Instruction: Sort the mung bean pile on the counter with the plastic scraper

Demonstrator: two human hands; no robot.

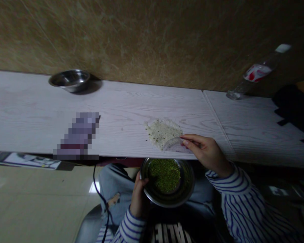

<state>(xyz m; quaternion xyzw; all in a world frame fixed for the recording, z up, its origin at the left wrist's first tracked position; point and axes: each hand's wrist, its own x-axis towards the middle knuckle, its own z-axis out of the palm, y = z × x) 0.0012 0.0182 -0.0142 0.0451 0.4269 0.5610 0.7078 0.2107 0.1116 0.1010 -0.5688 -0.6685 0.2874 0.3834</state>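
My left hand (pixel 139 194) grips the left rim of a steel bowl (pixel 186 189), held over my lap just below the table edge. Green mung beans (pixel 164 175) cover much of the bowl's bottom. Between the thumb and fingers of my right hand (pixel 209 152) is a clear plastic protractor (pixel 174 144), pinched at its right end. Its curved edge meets the near side of a pile of white rice (pixel 162 131) on the table. A few dark green bits are scattered through the rice.
Another steel bowl (pixel 71 81) stands at the back left by the wall. A blurred purple rectangular item (pixel 78 135) lies left of the rice. At the back right stands a plastic bottle (pixel 258 72), near a dark object (pixel 294 108). A black cable (pixel 97 189) hangs at my left.
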